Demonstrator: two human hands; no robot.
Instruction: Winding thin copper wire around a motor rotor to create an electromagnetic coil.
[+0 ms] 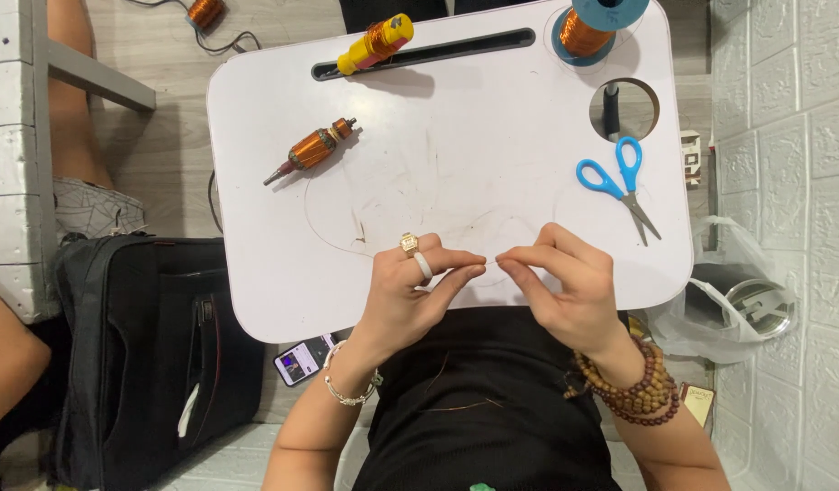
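Note:
My left hand (410, 295) and my right hand (565, 282) meet fingertip to fingertip over the near edge of a white lap table (456, 136). Both pinch a thin copper wire (490, 262) between thumb and forefinger. The wire runs off in faint loops (347, 205) across the tabletop. Two rings sit on my left hand, and a bead bracelet wraps my right wrist.
A copper-wound motor armature (312, 150) lies at the table's left. A yellow-ended armature (376, 44) rests in the slot at the back. A blue spool of copper wire (588, 27) stands at the back right. Blue scissors (619, 182) lie at right. A black bag (147, 345) and a phone (303, 360) sit on the floor at left.

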